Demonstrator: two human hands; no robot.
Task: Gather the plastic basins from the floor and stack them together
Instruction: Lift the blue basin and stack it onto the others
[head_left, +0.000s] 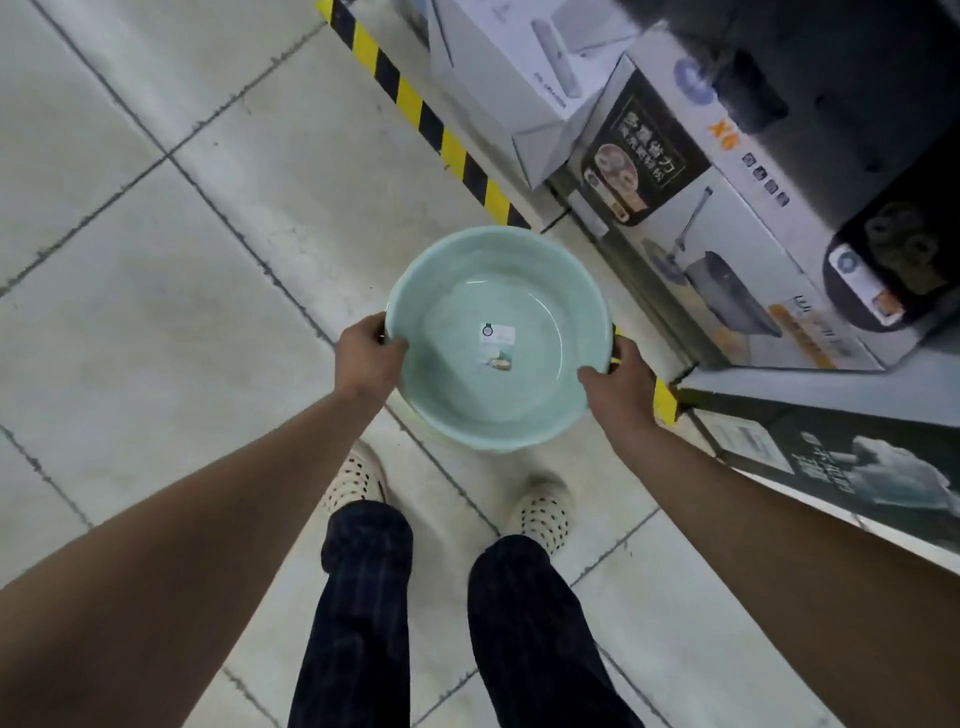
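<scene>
head | basin (498, 291) between hands | left grip (370, 353), right grip (618, 382) clamped on rim

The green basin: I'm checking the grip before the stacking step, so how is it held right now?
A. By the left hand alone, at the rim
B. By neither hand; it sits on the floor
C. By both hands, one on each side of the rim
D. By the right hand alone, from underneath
C: the left hand and the right hand each clasp opposite sides of the rim of the green basin, held above the tiled floor.
</scene>
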